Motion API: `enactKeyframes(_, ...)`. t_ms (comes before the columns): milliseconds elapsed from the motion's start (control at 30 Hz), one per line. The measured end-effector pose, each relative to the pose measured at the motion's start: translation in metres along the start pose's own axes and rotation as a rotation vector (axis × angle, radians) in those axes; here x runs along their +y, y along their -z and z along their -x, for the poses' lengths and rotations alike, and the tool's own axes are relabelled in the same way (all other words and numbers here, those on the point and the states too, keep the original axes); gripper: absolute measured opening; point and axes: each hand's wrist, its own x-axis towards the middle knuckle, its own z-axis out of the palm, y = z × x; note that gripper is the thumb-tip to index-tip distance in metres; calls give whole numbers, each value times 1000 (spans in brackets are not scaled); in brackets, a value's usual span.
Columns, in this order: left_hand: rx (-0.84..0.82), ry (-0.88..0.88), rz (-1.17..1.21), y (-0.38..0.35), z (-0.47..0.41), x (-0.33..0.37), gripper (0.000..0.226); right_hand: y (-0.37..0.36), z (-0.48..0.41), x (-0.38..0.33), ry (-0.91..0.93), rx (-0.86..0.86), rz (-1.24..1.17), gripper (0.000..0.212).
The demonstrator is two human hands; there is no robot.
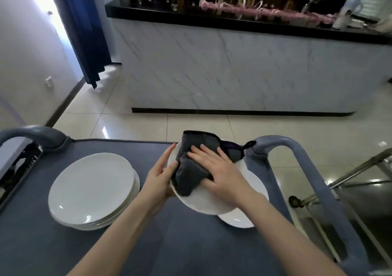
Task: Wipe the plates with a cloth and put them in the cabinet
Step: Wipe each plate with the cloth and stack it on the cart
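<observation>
My two arms reach out over a blue cart (pixel 180 244). On its left side sits a stack of plates (pixel 91 188), white and round. On the right side a lone plate (pixel 239 220) lies flat on the cart.

Just above it is the tilted plate (pixel 203 203), lifted off the cart and hiding part of the one below. My left hand (pixel 161 174) grips its left rim, with the thumb on top and a finger curled along the edge. My right hand (pixel 220 176) lies flat on a gray cloth (pixel 191 169), fingers straight and spread, pressing it onto the tilted plate. The cloth covers the far part of that plate and hangs over its far rim.

Farther off is a shiny tile floor (pixel 148 123), then a white counter (pixel 233 70) with a black top. A blue curtain (pixel 84 32) hangs at the far left.
</observation>
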Motion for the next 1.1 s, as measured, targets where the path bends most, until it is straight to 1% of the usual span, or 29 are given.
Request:
enactKeyframes(67, -6, 16, -20, 4, 0, 2, 38, 7, -17, 14, -77, -2, 28, 62)
enactKeyframes(167, -2, 24, -21, 14, -3, 4, 38, 0, -28, 15, -134, -7, -31, 60)
enactKeyframes(300, 27, 39, 24, 24, -13, 5, 51, -26, -16, -12, -80, -43, -202, 64)
enactKeyframes(367, 61, 15, 47, 28, -18, 2, 48, -38, -1, -27, -50, -57, -273, 67)
enactKeyframes(433, 79, -4, 60, 34, -20, 1, 41, -46, 16, -37, -18, -64, -282, 68)
enactKeyframes(500, 55, 7, 53, 41, -19, 5, 40, -50, 33, -38, -7, -67, -254, 68)
enactKeyframes(567, 29, 22, 29, 44, -16, 10, 41, -47, 44, -33, -37, -51, -228, 67)
enactKeyframes(667, -6, 25, -21, 42, -8, 17, 39, -36, 35, -25, -146, 31, -182, 71)
enactKeyframes(767, -95, 40, -52, 33, 0, 20, 44, -22, 4, -25, -256, 108, -179, 73)
enactKeyframes(867, -158, 38, -50, 25, 2, 21, 42, -21, -16, -33, -200, 115, -213, 71)
enactKeyframes(967, -144, 52, 30, 27, -1, 23, 49, -28, -17, -43, -136, 97, -303, 70)
enactKeyframes(1100, -154, 46, 40, 33, -1, 19, 50, -37, -2, -55, -156, 94, -390, 68)
